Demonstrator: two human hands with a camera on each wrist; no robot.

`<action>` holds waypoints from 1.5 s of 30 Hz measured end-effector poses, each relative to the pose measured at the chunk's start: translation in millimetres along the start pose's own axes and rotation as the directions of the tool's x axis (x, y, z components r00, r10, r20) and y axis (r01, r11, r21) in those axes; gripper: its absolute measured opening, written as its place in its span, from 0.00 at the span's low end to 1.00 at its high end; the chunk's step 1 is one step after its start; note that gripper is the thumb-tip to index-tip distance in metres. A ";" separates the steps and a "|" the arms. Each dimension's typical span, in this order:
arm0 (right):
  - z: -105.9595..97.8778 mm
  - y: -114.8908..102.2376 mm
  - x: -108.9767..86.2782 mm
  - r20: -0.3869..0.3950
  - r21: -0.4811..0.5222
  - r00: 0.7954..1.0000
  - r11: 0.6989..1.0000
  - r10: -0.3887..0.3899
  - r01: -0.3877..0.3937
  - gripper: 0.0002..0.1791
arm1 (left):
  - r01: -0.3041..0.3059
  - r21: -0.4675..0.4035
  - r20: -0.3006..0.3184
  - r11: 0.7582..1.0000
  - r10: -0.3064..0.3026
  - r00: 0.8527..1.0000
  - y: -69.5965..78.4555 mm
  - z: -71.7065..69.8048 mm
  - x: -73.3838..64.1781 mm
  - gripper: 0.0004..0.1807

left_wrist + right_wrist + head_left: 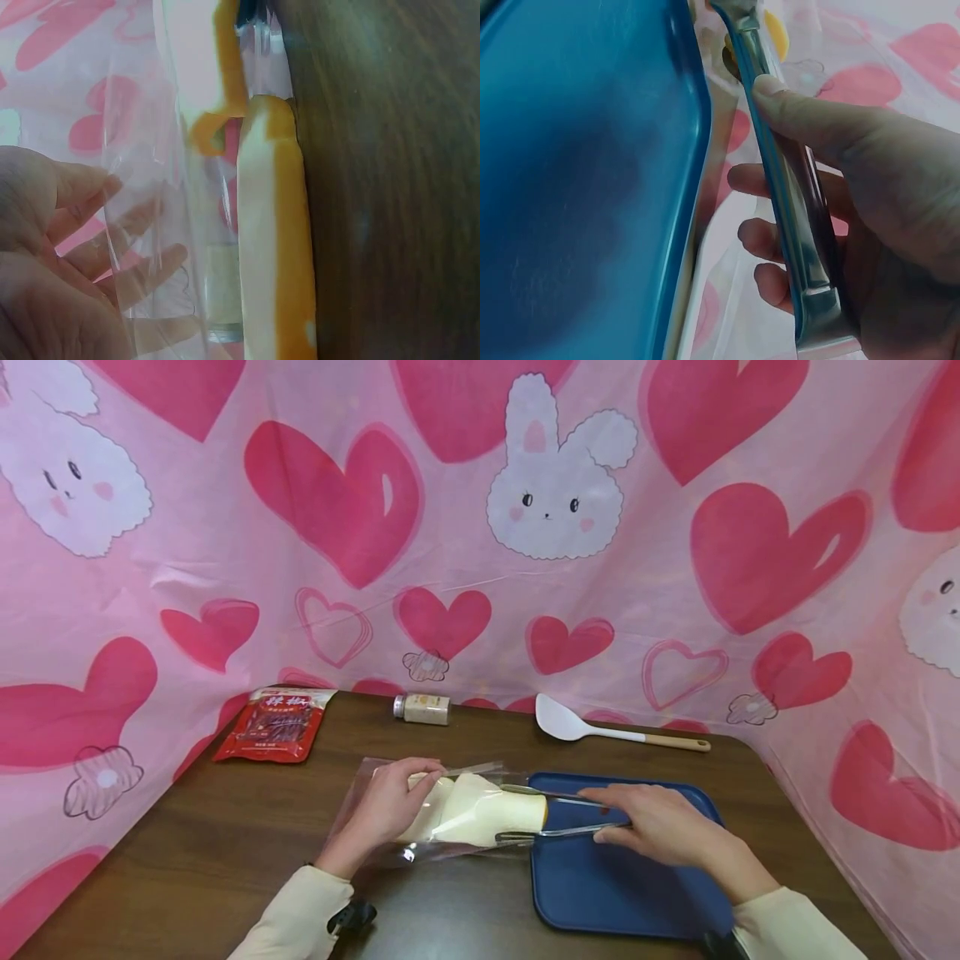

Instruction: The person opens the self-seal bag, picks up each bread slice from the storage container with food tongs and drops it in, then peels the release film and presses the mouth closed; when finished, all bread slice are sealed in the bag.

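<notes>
White bread slices (491, 811) with an orange-brown crust lie inside a clear plastic bag (358, 793) on the table. My left hand (393, 802) holds the bag from its upper left side; its fingers show through the film in the left wrist view. There, one bread slice (277, 232) stands apart from another (202, 60) farther off. My right hand (660, 822) grips metal tongs (573, 832), thumb on one arm and fingers on the other. The tongs' ends reach into the bag's right end, one on each side of the nearest slice.
Under the right hand sits a blue tray (615, 893), beside the bag's right end. Along the back lie a red packet of dried chillies (273, 727), a seasoning jar (423, 709) on its side and a white spatula (562, 720) with a wooden handle. A pink heart-print cloth (450, 527) hangs behind.
</notes>
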State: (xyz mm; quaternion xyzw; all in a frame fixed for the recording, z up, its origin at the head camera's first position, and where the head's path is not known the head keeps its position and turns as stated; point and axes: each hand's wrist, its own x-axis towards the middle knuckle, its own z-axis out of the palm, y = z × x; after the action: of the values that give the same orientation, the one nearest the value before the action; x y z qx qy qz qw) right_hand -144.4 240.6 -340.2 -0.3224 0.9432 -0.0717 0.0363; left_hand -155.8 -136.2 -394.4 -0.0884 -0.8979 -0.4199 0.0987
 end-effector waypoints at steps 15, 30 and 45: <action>10.9 -15.9 20.3 -0.013 0.041 0.999 0.998 -0.038 0.038 0.33 | 0.002 -0.014 -0.020 1.000 -0.003 1.000 0.5 2.5 0.9 0.07; 15.9 -29.9 36.6 -0.041 0.004 0.998 0.999 -0.054 0.054 0.34 | 0.015 -0.025 -0.023 1.000 -0.015 1.000 0.3 -0.4 2.0 0.07; 16.8 -31.8 44.3 -0.040 0.027 0.997 0.998 -0.063 0.064 0.34 | 0.033 0.031 -0.076 0.999 -0.031 0.997 -1.4 -8.9 2.4 0.08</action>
State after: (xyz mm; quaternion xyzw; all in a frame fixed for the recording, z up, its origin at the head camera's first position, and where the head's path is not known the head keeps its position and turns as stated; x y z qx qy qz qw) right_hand -158.3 186.7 -352.8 -0.3504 0.9318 -0.0924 0.0199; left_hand -157.6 -143.7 -389.2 -0.0564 -0.9015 -0.4098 0.1270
